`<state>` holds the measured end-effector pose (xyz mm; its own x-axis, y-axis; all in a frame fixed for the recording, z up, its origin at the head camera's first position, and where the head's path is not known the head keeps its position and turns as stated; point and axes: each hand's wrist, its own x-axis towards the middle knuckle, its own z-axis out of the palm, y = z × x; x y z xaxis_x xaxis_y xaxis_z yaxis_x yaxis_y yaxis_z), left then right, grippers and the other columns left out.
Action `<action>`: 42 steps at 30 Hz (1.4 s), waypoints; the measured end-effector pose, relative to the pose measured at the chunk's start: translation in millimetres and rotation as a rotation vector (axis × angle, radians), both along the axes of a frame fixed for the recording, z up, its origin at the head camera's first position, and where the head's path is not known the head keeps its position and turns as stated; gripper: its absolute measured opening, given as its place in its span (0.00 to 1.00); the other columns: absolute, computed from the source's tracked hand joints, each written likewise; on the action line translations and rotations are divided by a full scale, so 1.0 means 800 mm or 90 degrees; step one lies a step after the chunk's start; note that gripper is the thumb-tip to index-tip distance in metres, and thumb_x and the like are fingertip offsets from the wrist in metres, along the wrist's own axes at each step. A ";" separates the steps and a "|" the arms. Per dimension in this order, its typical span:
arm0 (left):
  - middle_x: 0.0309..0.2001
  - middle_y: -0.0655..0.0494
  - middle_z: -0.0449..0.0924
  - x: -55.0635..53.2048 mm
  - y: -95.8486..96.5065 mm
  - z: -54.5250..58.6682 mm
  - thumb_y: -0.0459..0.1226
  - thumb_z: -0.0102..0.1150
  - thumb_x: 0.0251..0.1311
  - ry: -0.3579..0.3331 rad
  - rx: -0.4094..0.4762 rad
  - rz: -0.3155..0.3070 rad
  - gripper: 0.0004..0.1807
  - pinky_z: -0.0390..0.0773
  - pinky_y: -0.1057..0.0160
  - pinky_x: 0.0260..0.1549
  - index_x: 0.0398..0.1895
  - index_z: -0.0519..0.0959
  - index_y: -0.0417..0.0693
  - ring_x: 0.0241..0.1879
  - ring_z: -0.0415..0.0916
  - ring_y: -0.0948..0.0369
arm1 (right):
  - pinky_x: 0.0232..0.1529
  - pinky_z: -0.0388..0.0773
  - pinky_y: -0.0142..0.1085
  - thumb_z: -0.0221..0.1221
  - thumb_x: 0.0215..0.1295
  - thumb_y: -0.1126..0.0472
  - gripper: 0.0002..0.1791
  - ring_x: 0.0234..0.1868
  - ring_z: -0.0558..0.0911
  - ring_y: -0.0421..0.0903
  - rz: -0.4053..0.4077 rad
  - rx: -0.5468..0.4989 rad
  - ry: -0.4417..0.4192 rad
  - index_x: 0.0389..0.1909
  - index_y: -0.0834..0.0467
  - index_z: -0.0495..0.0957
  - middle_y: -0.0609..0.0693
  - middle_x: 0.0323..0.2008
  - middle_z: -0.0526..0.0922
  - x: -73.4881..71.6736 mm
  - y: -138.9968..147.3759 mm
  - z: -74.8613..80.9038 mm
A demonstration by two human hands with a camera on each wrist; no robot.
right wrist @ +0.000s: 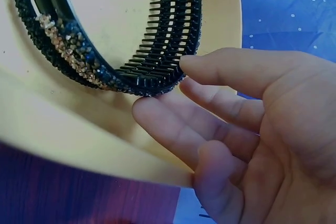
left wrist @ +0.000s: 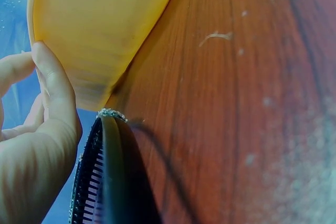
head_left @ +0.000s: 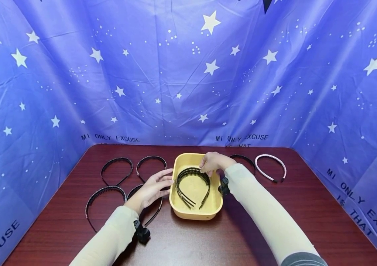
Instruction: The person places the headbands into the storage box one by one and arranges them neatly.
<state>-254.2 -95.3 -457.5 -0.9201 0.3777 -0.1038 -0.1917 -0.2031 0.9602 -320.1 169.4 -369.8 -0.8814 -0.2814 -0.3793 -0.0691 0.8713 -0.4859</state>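
Observation:
A yellow plastic bin (head_left: 216, 205) stands at the middle of the table. Inside it, a few black toothed headbands (head_left: 193, 170) lie stacked, their open ends towards the front. Sparkly beads cover the outer bands (right wrist: 79, 51) in the right wrist view. My right hand (head_left: 213, 162) reaches over the bin's far right rim and pinches a headband at the top of its curve, thumb by the teeth and fingers outside. My left hand (head_left: 155, 188) rests its extended fingertips against the bin's left wall. Below that hand, a headband with a beaded edge (left wrist: 113, 114) shows close up.
Several dark headbands (head_left: 116, 159) are spread on the table's left, one partly behind my left wrist. On the right lie a black headband (head_left: 243, 157) and a pale pink one (head_left: 271, 157). A blue star-printed curtain (head_left: 175, 74) encloses the reddish-brown table (head_left: 258, 221).

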 end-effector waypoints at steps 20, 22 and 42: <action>0.56 0.44 0.73 0.000 -0.001 0.001 0.28 0.58 0.67 0.009 -0.001 -0.014 0.35 0.81 0.65 0.41 0.75 0.58 0.39 0.46 0.77 0.61 | 0.34 0.84 0.42 0.62 0.68 0.59 0.12 0.33 0.86 0.48 0.007 -0.032 0.015 0.49 0.59 0.79 0.53 0.36 0.85 0.005 0.008 0.018; 0.56 0.44 0.73 0.000 -0.001 0.001 0.28 0.58 0.67 0.008 -0.001 -0.013 0.35 0.81 0.64 0.41 0.75 0.58 0.39 0.46 0.77 0.61 | 0.33 0.84 0.41 0.61 0.68 0.60 0.12 0.34 0.86 0.49 0.013 -0.039 0.027 0.48 0.60 0.79 0.54 0.37 0.85 0.005 0.012 0.022; 0.54 0.47 0.74 -0.003 0.001 0.000 0.28 0.58 0.67 0.001 -0.002 -0.007 0.34 0.81 0.63 0.42 0.75 0.61 0.42 0.46 0.78 0.60 | 0.30 0.84 0.40 0.61 0.69 0.59 0.15 0.33 0.85 0.51 -0.009 -0.102 0.082 0.51 0.64 0.80 0.55 0.36 0.84 0.009 0.073 0.044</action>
<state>-256.3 -94.8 -457.1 -0.9160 0.3877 -0.1033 -0.1920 -0.1975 0.9613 -312.7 227.8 -334.3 -0.9240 -0.3161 -0.2150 -0.1276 0.7851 -0.6060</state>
